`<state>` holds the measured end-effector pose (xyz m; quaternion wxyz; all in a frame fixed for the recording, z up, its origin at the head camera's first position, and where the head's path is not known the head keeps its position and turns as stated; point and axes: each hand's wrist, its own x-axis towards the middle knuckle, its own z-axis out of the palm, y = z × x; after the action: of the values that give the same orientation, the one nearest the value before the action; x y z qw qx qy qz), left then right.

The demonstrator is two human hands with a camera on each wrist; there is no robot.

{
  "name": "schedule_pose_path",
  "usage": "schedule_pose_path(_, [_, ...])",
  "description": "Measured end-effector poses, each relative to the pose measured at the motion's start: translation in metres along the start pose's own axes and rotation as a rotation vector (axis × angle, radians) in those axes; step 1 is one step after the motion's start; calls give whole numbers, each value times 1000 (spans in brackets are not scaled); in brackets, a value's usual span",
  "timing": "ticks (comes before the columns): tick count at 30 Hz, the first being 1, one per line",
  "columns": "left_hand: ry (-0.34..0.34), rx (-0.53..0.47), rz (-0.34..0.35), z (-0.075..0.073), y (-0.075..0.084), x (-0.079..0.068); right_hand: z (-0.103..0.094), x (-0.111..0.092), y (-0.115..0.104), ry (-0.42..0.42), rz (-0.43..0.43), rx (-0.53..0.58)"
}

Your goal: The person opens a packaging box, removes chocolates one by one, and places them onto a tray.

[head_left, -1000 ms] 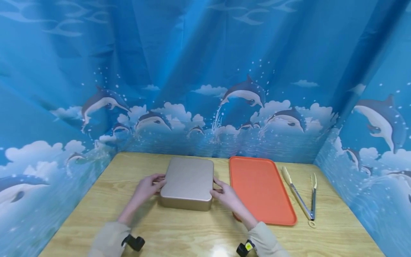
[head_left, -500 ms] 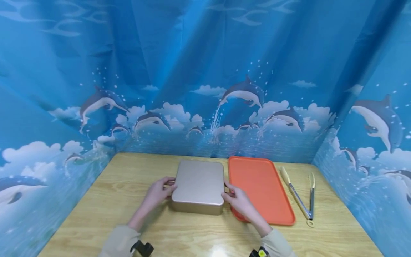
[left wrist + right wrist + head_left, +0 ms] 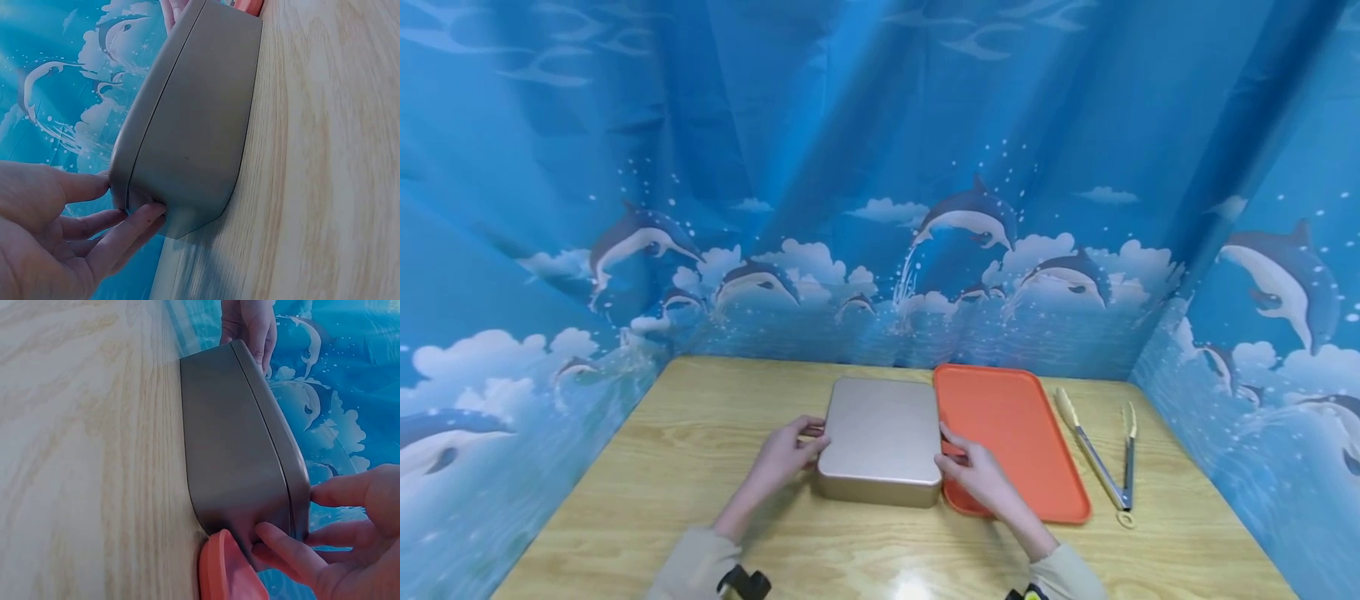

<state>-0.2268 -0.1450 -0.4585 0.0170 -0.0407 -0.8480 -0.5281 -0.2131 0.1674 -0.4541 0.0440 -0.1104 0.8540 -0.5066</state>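
A square champagne-coloured metal tin (image 3: 882, 432) with rounded corners stands between my hands on the table, its lid on. My left hand (image 3: 784, 454) grips the tin's left side; the left wrist view shows that thumb (image 3: 87, 186) at the lid's edge and fingertips on the wall below the seam. At the opposite side my right hand (image 3: 983, 477) grips the tin in the same way, thumb at the lid and fingers lower on the wall (image 3: 231, 437). Against the tin's right side lies an orange-red tray (image 3: 1015, 442); its rim (image 3: 214, 569) touches or nearly touches the tin.
Metal tongs (image 3: 1129, 475) with beige tips lie spread on the table's right, beyond the tray. A wood-grain table (image 3: 647, 483) carries everything. Blue dolphin-print curtains (image 3: 820, 208) stand along the back and both sides.
Both hands have moved the tin to the right across the table and slightly nearer to me, up to the tray's left edge. The tongs have stayed where they were.
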Motion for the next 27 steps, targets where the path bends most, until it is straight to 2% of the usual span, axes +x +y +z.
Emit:
schedule_pose_path(10, [-10,8,-20,4,3,-2,-6,-3,-4,-32,0,-20])
schedule_pose_path(16, [-22,8,-17,3,6,-3,-8,-3,-5,-19,10,-17])
schedule_pose_path(21, [-26,16,-21,2,8,-1,-10,1,-5,22,56,27])
schedule_pose_path(27, [-22,90,-39,-1,12,8,-14,12,-3,51,116,139])
